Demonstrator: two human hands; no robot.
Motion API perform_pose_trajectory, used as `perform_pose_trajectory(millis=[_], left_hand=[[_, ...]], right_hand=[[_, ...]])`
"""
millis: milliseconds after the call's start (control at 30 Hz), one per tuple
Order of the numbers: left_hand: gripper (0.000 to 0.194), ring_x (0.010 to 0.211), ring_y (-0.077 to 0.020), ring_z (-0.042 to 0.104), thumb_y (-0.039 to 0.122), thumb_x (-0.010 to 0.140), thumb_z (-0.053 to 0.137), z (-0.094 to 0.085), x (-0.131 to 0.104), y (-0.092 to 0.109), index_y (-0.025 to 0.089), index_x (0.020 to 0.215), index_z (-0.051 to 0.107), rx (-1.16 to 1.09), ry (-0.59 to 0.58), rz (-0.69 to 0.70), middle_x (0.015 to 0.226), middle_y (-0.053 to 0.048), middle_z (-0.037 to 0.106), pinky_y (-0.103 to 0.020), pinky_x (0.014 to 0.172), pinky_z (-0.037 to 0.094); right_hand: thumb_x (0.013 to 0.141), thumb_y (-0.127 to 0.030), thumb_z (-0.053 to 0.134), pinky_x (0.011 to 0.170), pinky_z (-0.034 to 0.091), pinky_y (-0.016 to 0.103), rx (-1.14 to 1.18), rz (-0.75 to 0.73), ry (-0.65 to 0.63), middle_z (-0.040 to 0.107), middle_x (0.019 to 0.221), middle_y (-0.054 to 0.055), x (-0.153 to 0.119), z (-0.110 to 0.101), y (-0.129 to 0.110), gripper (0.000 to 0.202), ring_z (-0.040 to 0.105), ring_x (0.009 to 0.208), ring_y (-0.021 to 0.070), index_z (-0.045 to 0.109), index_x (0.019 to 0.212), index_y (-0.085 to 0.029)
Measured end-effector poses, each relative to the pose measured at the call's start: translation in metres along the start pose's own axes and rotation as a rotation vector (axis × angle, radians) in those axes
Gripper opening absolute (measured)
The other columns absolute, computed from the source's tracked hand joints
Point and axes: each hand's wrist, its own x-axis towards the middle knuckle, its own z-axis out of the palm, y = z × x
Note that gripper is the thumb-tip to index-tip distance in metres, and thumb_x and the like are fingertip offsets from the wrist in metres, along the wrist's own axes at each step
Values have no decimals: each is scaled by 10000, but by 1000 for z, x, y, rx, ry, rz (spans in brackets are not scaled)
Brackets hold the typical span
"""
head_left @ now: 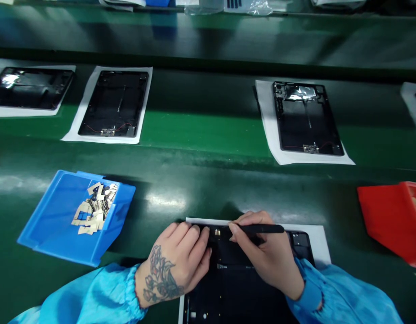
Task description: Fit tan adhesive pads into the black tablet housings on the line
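You get even overhead light, bright enough throughout. It glares in soft white patches on the green bench (208, 180) at centre and far left, and on the dark panel (29, 87) at upper left. The frame's edges bow outward, and its top strip is blurred.

No text, label, brand or number can be read anywhere. The black panel (234, 279) under the hands carries a faint pale mark near its middle (perhaps printed characters), but it is too small and blurred to make out.
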Motion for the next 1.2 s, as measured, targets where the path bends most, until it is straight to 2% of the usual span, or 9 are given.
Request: perform_pose_trajectory(millis=[100,167,333,467,567,667,833,1033,1200], left_hand=[[305,935,-287,538,222,827,553,2,1,-1,48,1062,640,-32,0,-2,1011,-147,625,-423,749,476],[314,966,-287,522,223,836,540,2,1,-2,63,1091,630,-65,-21,-15,1052,-142,616,-429,779,462],[354,984,-272,495,203,841,529,-2,3,-5,157,1186,595,-211,-129,-108,1078,-120,562,-428,781,441],[406,940,-270,480,209,825,525,-3,6,-5,200,1228,573,-247,-183,-135,1061,-123,520,-430,745,433],[436,954,-287,464,212,810,516,-3,7,-4,212,1243,565,-233,-195,-138,1051,-128,497,-448,750,418],[457,960,-290,453,211,799,516,-4,7,-4,234,1254,554,-240,-228,-164,1063,-124,481,-447,747,405],[442,985,-264,439,154,791,519,-9,7,-6,262,1216,578,-372,-252,-199,1095,-101,460,-426,777,395],[422,987,-256,443,123,794,515,-11,7,-5,277,1177,606,-421,-236,-221,1107,-90,466,-432,787,389],[359,988,-256,448,139,796,517,-8,7,-6,256,1114,636,-413,-227,-214,1103,-93,476,-434,797,395]], right_hand=[[873,-160,612,617,515,234,-8,-39,-10,593,839,-1,0,0,-2,139,625,720,127,498,910,-229],[875,-143,605,637,512,230,-8,-68,-19,599,843,0,1,0,-4,143,626,731,121,495,913,-227],[871,-109,596,671,509,242,-19,-124,-46,620,844,6,2,-2,-6,161,632,763,127,496,918,-227],[852,-83,604,708,530,271,12,-166,11,641,877,18,1,-5,-6,205,644,808,149,495,944,-230],[840,-110,640,774,544,280,-20,-136,34,659,955,28,-2,-9,-6,250,648,887,165,539,1026,-243],[850,-134,645,783,560,265,4,-90,-39,679,981,23,-1,-11,-6,258,662,901,162,580,1067,-257],[836,-116,655,769,586,293,167,-136,-150,708,957,47,5,-7,-9,136,687,891,187,617,925,-212],[844,-92,636,829,570,279,60,-242,-243,710,1025,33,6,-10,-8,171,684,929,167,625,951,-225],[850,-83,563,844,562,320,-127,-452,-288,689,1102,59,3,-11,-1,294,667,980,193,635,1085,-243]])
